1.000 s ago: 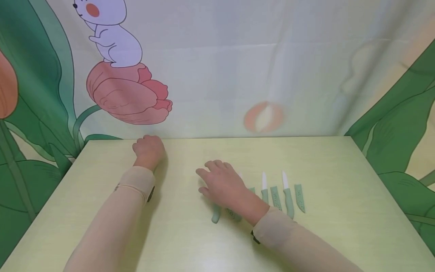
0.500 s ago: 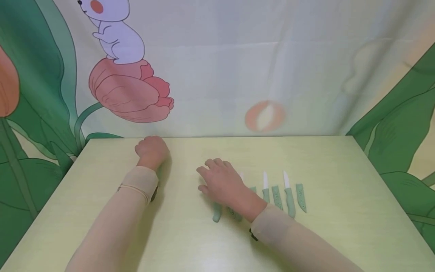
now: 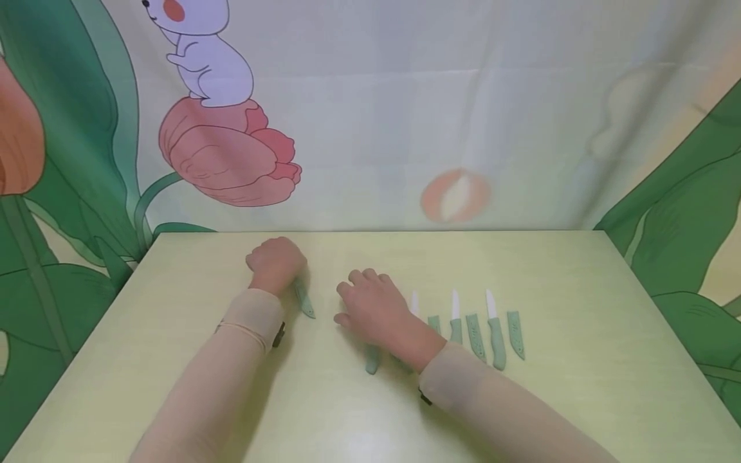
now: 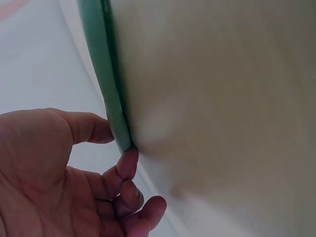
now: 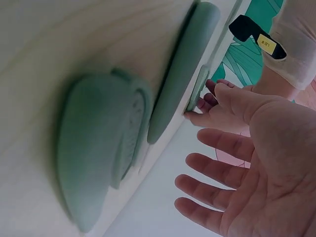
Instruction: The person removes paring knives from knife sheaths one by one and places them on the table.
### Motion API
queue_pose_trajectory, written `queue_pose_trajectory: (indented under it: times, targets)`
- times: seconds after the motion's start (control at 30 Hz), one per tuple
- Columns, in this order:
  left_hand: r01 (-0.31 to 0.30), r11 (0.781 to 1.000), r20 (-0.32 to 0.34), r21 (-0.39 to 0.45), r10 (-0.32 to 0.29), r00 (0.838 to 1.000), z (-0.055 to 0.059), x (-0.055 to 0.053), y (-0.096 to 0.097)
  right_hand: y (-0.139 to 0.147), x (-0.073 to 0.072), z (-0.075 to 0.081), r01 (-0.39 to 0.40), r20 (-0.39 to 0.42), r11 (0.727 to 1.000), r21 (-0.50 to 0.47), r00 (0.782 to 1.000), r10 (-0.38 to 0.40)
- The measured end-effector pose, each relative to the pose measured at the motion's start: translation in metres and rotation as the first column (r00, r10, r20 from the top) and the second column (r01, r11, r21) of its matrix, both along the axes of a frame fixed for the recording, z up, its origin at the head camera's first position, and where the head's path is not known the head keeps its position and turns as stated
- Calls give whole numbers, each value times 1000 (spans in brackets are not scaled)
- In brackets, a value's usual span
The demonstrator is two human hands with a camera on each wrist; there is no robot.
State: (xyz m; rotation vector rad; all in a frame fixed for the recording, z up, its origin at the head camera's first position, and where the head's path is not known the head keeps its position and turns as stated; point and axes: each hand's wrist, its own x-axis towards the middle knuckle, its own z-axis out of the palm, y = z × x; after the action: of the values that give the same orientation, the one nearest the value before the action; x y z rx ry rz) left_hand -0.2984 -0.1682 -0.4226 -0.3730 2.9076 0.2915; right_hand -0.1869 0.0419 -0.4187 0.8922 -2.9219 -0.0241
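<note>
My left hand [image 3: 276, 265] is at the back left of the table, pinching a green knife sheath [image 3: 304, 301] by its upper end. The sheath's pointed tip faces the front of the table. In the left wrist view, thumb and forefinger hold the end of this green sheath [image 4: 106, 74]. My right hand [image 3: 375, 308] hovers with spread fingers over the left part of a row of green-handled knives, covering some of them. In the right wrist view its palm [image 5: 266, 168] holds nothing. Below it lie a blurred green sheath [image 5: 94, 148] and a green handle [image 5: 185, 69].
To the right stand out two knives with white blades, one in the middle [image 3: 456, 329] and one farther right [image 3: 496, 344]. Sheaths lie beside them, including the rightmost sheath [image 3: 516, 335]. A printed curtain [image 3: 370, 128] hangs behind the table's back edge.
My left hand has moved right and slightly toward the front, so the sheath in it now shows. The right hand has hardly moved. The view has shifted slightly.
</note>
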Motion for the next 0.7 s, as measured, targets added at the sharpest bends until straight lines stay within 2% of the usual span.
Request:
queue_pose_trajectory:
  times: [0.27,0.43,0.7]
  targets:
    - [-10,998,-19,65,11,1000,3,15,22,-11,-6,0,36,76,999,16,996,-37]
    - [-35,996,-14,87,36,999,2,17,32,-16,-13,-4,63,123,998,-6,990,-62]
    - [-36,994,-36,106,40,999,4,21,36,-22,-20,-9,75,145,996,41,986,-80]
